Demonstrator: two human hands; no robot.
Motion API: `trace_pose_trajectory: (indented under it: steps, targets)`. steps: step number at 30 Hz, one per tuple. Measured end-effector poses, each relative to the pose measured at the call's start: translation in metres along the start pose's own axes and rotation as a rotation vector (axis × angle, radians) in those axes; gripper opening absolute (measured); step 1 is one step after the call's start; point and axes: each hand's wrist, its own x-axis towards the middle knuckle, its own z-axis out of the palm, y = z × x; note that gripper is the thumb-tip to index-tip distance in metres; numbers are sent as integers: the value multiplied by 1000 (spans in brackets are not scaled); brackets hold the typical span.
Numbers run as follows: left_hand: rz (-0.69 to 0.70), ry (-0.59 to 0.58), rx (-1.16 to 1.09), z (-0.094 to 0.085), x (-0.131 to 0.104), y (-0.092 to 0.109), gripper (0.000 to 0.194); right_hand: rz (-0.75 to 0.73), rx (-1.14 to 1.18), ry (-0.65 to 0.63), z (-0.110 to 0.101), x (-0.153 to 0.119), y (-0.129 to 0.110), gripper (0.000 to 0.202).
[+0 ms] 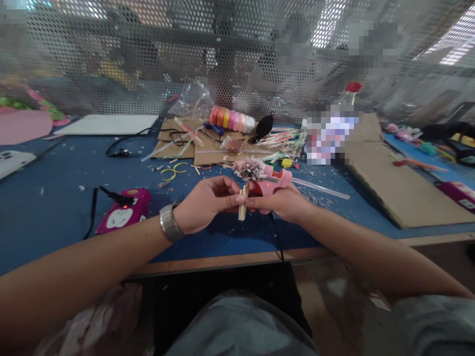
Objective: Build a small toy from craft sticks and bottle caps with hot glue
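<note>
Between thumb and fingers, my left hand (pixel 210 202) pinches a small bundle of short wooden sticks (pixel 243 205), held upright above the blue table. My right hand (pixel 280 201) is closed around a pink glue gun (pixel 276 183), its thumb also reaching the sticks' right side. A clear glue stick (pixel 321 189) juts out of the gun's back to the right. The gun's nose points left and is wrapped in a crumpled, dirty covering (pixel 249 169). Its black cord drops over the table's front edge. My right fingers are partly hidden behind the gun.
A purple power strip (pixel 124 210) with a plug lies left. Cardboard pieces (pixel 211 155), a row of colourful tubs (pixel 232 119) and many thin sticks (pixel 284 138) sit at the back. A red-capped bottle (pixel 334 131) stands right, near a cardboard sheet (pixel 408 190). Perforated metal borders the back.
</note>
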Motion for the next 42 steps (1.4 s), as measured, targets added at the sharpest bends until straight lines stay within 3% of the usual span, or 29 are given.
trace_pose_trajectory:
  steps: [29,34,42]
  targets:
    - [59,-170,92,-2,0,1,41,35,152,39,-8,5,13,51]
    - [54,-129,105,-3,0,1,43,-8,185,31,-8,7,14,47]
    - [141,-101,115,-3,0,-1,37,-39,260,130,-14,10,16,41]
